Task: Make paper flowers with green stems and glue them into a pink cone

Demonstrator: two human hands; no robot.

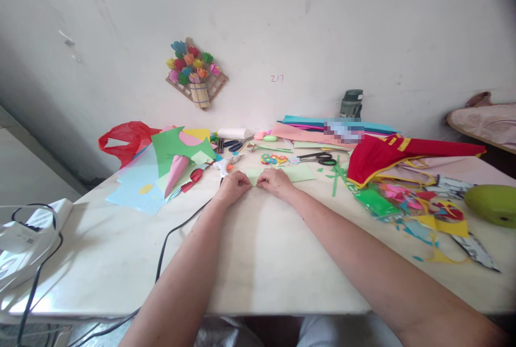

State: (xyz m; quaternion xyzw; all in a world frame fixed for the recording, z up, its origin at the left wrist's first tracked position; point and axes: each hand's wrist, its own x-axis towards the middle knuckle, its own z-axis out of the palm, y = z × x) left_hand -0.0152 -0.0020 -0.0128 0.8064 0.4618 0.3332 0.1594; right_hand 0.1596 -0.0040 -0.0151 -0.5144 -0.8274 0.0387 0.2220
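A strip of light green paper (303, 173) lies across the middle of the table, running out to the right from under my hands. My left hand (234, 188) is closed in a pinch at the strip's near edge, around its left end. Close beside it, my right hand (276, 181) pinches the same edge, fingertips a small gap away. A bit of green shows between the fingertips; its exact fold is too small to make out. Just behind my left hand lies a white glue gun (221, 167). Colourful paper flower cutouts (274, 159) and black-handled scissors (318, 158) lie beyond my right hand.
Coloured paper sheets (135, 183) and a red plastic bag (128, 140) are at left. A black cord (177, 229) crosses the table near my left forearm. On the right are a red cloth (374, 159), paper scraps (419, 229) and a green rounded object (494, 204).
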